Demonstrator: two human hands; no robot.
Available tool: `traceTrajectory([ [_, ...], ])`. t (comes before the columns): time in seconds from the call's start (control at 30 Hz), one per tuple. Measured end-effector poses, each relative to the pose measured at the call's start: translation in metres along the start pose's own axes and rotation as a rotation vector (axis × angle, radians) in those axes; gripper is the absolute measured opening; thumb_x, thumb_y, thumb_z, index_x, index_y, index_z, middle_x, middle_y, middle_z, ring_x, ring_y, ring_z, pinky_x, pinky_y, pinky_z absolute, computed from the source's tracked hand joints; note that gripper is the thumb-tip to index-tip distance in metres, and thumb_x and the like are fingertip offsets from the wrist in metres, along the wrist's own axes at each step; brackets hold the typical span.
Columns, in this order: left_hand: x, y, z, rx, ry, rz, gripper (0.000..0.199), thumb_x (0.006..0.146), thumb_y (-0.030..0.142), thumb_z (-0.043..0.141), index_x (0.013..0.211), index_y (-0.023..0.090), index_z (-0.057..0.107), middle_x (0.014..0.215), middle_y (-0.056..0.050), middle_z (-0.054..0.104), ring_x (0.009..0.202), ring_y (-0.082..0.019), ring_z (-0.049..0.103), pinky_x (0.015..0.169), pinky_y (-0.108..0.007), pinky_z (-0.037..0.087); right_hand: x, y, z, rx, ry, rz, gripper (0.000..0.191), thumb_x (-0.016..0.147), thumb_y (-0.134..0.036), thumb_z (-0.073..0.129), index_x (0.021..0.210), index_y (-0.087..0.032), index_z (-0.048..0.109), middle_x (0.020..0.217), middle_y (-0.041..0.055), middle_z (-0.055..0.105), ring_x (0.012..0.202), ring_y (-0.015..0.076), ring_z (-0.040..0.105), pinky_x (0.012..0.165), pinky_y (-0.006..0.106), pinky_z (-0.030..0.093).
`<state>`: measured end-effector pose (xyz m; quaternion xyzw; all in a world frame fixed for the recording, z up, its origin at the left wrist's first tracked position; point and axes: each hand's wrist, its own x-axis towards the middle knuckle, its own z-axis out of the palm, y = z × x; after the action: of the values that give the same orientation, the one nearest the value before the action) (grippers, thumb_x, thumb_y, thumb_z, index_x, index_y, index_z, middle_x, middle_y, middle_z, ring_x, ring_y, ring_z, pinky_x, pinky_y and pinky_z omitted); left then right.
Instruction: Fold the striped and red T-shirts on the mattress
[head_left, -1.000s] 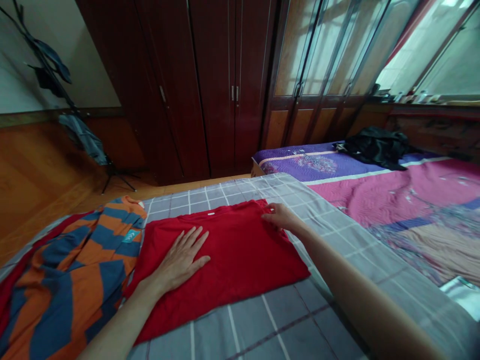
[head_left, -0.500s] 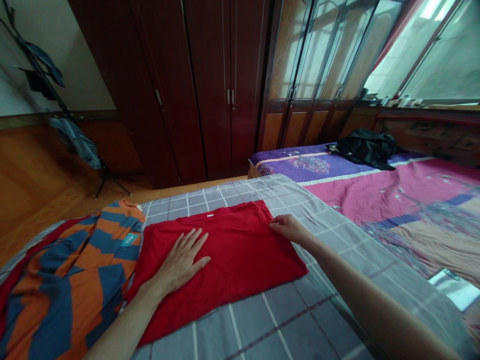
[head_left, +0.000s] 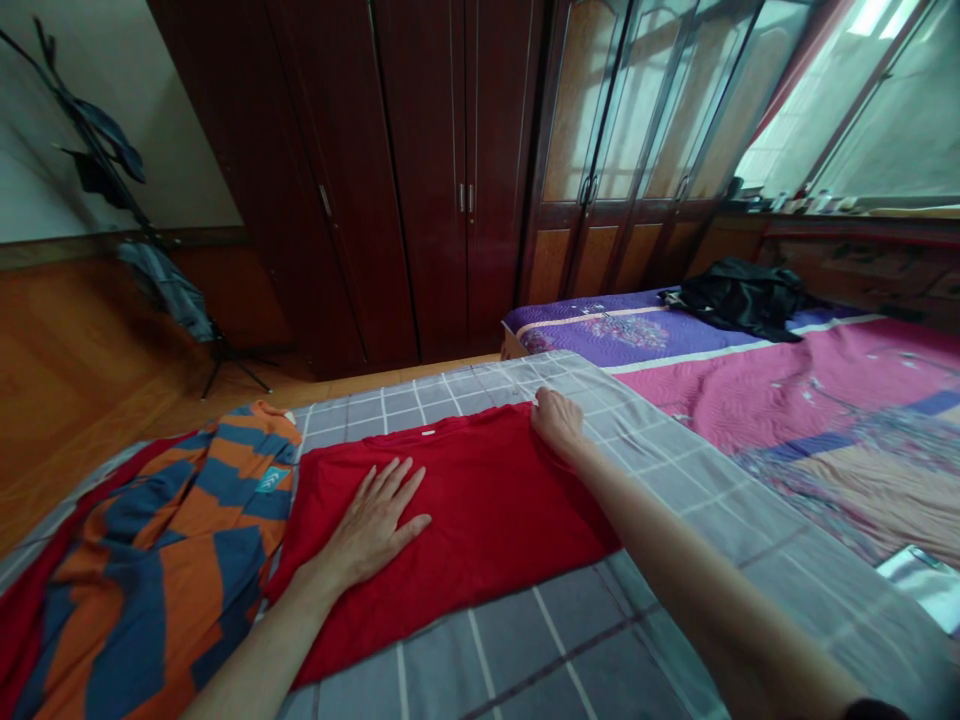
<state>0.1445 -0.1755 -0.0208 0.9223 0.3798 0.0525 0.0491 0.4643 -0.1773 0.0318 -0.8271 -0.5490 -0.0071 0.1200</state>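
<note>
A folded red shirt lies flat on a grey checked cloth, its small white neck label at the far edge. My left hand rests palm down on the left part of the shirt, fingers spread. At the shirt's far right corner is my right hand, its fingers closed together on the red fabric. Left of the red shirt lies an orange and blue striped garment, with more dark red cloth beside it.
Dark red wardrobes stand beyond the cloth. A coat stand is at the back left. On the right, a bed with purple and pink covers holds a black garment.
My right hand has moved away from me along the shirt's right edge to its far corner. My left hand stays flat on the shirt. The view has shifted slightly.
</note>
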Motion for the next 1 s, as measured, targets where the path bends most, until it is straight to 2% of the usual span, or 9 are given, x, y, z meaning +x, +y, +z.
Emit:
traceTrajectory([
  [0.07,0.000,0.000,-0.001,0.007,0.006,0.009,0.065,0.091,0.059,0.031,0.145,0.023,0.029,0.152,-0.009,0.023,0.141,-0.027,0.017,0.113,-0.050,0.015,-0.012,-0.006,0.000,-0.014,0.008,-0.124,0.035,0.093,-0.027,0.035,0.121,-0.015,0.053,0.120,0.0169,0.057,0.112,0.0266,0.052,0.088,0.034,0.039],
  [0.17,0.000,0.001,-0.002,0.022,0.000,0.000,0.064,0.091,0.060,0.030,0.145,0.024,0.028,0.153,-0.008,0.023,0.141,-0.026,0.016,0.114,-0.050,0.014,-0.024,-0.008,0.003,-0.038,-0.030,-0.272,0.033,0.090,-0.034,0.045,0.118,-0.020,0.056,0.124,0.0109,0.057,0.114,0.0235,0.050,0.094,0.033,0.037],
  [0.33,-0.001,0.008,-0.007,0.025,-0.024,-0.023,0.066,0.091,0.061,0.030,0.145,0.025,0.027,0.153,-0.007,0.021,0.141,-0.026,0.014,0.114,-0.049,0.012,-0.040,-0.016,0.008,-0.100,0.059,-0.286,0.047,0.092,-0.027,0.040,0.132,-0.004,0.044,0.140,0.0253,0.038,0.127,0.0351,0.037,0.102,0.049,0.028],
  [0.43,-0.001,0.007,-0.009,0.023,-0.045,-0.026,0.067,0.090,0.062,0.029,0.146,0.025,0.025,0.154,-0.007,0.020,0.142,-0.026,0.012,0.114,-0.049,0.011,-0.057,-0.033,0.018,-0.047,0.033,-0.573,0.052,0.093,-0.037,0.041,0.139,-0.013,0.040,0.147,0.0156,0.033,0.133,0.0311,0.031,0.106,0.045,0.025],
  [0.5,-0.002,-0.001,-0.010,0.031,-0.042,-0.070,0.070,0.088,0.065,0.030,0.146,0.026,0.025,0.154,-0.007,0.020,0.142,-0.028,0.012,0.113,-0.051,0.013,-0.065,-0.041,0.028,-0.007,-0.022,-0.668,0.055,0.092,-0.047,0.040,0.138,-0.017,0.042,0.146,0.0121,0.036,0.133,0.0307,0.032,0.106,0.045,0.027],
  [0.67,-0.006,-0.039,-0.018,0.163,0.031,-0.401,0.070,0.090,0.061,0.030,0.141,0.014,0.037,0.147,-0.016,0.033,0.137,-0.033,0.027,0.110,-0.053,0.016,-0.062,-0.036,0.045,-0.033,0.023,-0.506,0.056,0.093,-0.048,0.037,0.134,-0.011,0.047,0.143,0.0166,0.040,0.133,0.0328,0.032,0.107,0.047,0.025],
  [0.77,-0.005,-0.048,-0.020,0.164,0.044,-0.371,0.066,0.092,0.059,0.028,0.143,0.018,0.033,0.149,-0.012,0.032,0.138,-0.030,0.026,0.110,-0.051,0.018,-0.059,-0.032,0.047,-0.041,0.030,-0.514,0.055,0.093,-0.047,0.038,0.134,-0.011,0.048,0.142,0.0169,0.041,0.132,0.0330,0.033,0.107,0.047,0.025],
  [0.9,-0.003,-0.042,-0.016,0.178,0.068,-0.387,0.067,0.091,0.059,0.030,0.144,0.017,0.032,0.150,-0.012,0.030,0.139,-0.032,0.022,0.111,-0.054,0.014,-0.061,-0.032,0.046,-0.045,0.035,-0.514,0.055,0.093,-0.047,0.039,0.134,-0.012,0.048,0.142,0.0167,0.041,0.132,0.0334,0.033,0.107,0.048,0.026],
  [1.0,-0.004,-0.045,-0.015,0.186,0.085,-0.308,0.064,0.093,0.056,0.029,0.145,0.019,0.029,0.151,-0.008,0.028,0.140,-0.029,0.019,0.112,-0.053,0.011,-0.062,-0.033,0.045,-0.053,0.035,-0.514,0.056,0.093,-0.048,0.038,0.135,-0.012,0.047,0.142,0.0164,0.041,0.132,0.0337,0.033,0.107,0.048,0.026],
])
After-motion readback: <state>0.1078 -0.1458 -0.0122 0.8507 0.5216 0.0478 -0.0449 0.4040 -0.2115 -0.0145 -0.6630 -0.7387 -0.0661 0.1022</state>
